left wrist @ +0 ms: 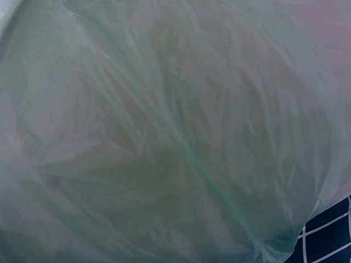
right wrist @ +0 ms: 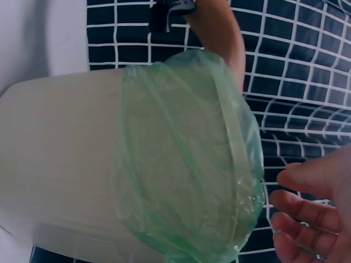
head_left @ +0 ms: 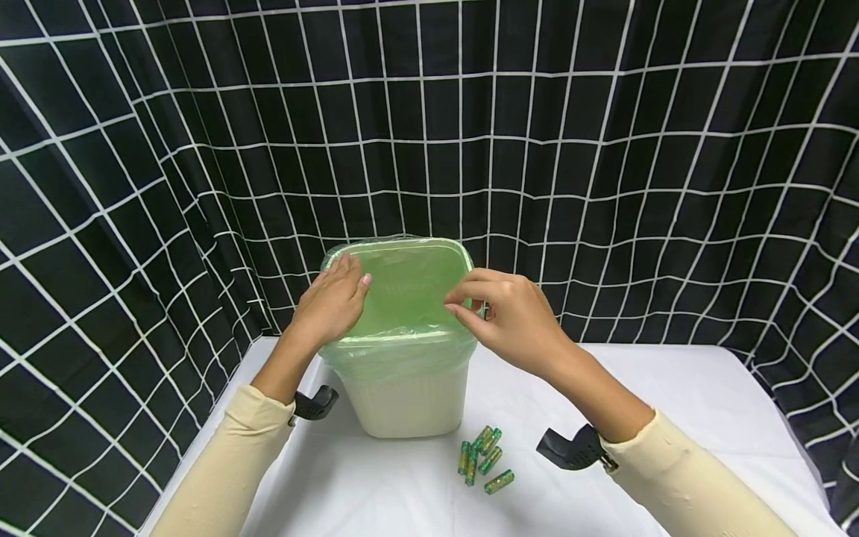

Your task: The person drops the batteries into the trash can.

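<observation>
Left hand [head_left: 332, 298] lies outstretched over the left edge of the green liner [head_left: 396, 356], unclenched; whether its palm presses down is hidden. Right hand [head_left: 517, 322] is loosely bent beside the right edge, apart from the liner in the right wrist view, with nothing visible in its grasp; its outer part is cut off there. Under the folded-over liner a white bin [head_left: 409, 406] stands on the white cloth [head_left: 691, 388]; its inner bottom is hard to make out through the green. Dim, creased plastic fills most of the left wrist view. Near the bin's base lie green-and-gold batteries [head_left: 499, 482], some overlapping, so their number is uncertain. Cream sleeves [head_left: 215, 477] run off the head view's lower edge, and a black gridded curtain [head_left: 604, 112] hangs behind
</observation>
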### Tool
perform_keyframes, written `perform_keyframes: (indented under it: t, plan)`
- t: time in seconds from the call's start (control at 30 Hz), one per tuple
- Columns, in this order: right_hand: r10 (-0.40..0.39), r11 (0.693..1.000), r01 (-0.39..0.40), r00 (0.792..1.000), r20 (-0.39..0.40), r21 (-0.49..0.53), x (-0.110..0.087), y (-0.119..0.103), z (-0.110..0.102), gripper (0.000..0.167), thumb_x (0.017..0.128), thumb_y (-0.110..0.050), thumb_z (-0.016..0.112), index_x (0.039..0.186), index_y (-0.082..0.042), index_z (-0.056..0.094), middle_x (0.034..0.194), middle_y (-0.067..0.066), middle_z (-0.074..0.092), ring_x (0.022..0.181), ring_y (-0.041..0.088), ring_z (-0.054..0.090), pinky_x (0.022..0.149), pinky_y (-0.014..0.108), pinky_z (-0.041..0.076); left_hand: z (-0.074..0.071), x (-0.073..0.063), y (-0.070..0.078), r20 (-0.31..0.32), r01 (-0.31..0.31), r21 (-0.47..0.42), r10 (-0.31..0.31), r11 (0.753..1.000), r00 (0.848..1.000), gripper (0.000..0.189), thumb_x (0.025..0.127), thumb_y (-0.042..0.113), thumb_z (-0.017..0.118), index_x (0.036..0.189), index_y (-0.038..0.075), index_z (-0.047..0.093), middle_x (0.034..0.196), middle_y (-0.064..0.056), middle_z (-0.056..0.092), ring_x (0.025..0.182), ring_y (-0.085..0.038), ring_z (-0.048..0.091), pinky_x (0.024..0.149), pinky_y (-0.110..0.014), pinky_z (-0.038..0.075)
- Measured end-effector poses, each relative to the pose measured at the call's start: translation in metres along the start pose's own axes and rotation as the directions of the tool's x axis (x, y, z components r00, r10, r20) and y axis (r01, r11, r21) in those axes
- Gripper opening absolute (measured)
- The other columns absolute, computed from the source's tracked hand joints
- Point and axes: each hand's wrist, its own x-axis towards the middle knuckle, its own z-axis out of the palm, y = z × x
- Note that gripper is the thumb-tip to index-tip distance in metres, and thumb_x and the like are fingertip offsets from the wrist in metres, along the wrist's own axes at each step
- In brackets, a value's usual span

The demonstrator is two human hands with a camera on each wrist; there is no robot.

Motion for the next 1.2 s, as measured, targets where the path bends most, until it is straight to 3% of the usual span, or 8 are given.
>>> perform_keyframes:
  t: [0.33,0.93,1.2]
  plan:
    - [0.02,0.999,-0.02,1.0,-0.018,0.041,-0.022,-0.004,-0.012,0.007,0.09,-0.008,0.076,0.093,-0.014,0.08,0.092,-0.011,0.071,0.07,0.0,0.059,0.059,0.022,0.051,0.0,0.001,0.001,0.004,-0.002,0.003,0.002,1.0,1.0,0.061,0.112,0.033,0.024,0.156,-0.01,0.022,0.165,-0.026,0.015,0.155,-0.035,0.01,0.126,-0.044,0.009]
    - [0.086,0.995,-0.083,0.995,-0.052,0.058,-0.076,0.002,-0.022,0.015,0.087,-0.004,0.078,0.094,-0.017,0.078,0.091,-0.015,0.07,0.075,0.002,0.059,0.063,0.014,0.049,0.0,0.001,0.003,0.005,-0.001,0.007,0.001,1.0,1.0,0.061,0.112,0.032,0.024,0.156,-0.01,0.021,0.165,-0.026,0.014,0.155,-0.036,0.01,0.126,-0.045,0.009]
    - [0.123,0.99,-0.119,0.991,-0.049,0.081,-0.098,0.013,-0.018,0.017,0.087,-0.004,0.079,0.094,-0.019,0.078,0.092,-0.016,0.07,0.075,0.002,0.059,0.061,0.021,0.053,0.0,0.0,0.003,0.001,-0.002,0.012,0.002,1.0,1.0,0.06,0.112,0.031,0.025,0.156,-0.01,0.022,0.165,-0.027,0.015,0.155,-0.036,0.011,0.126,-0.046,0.01]
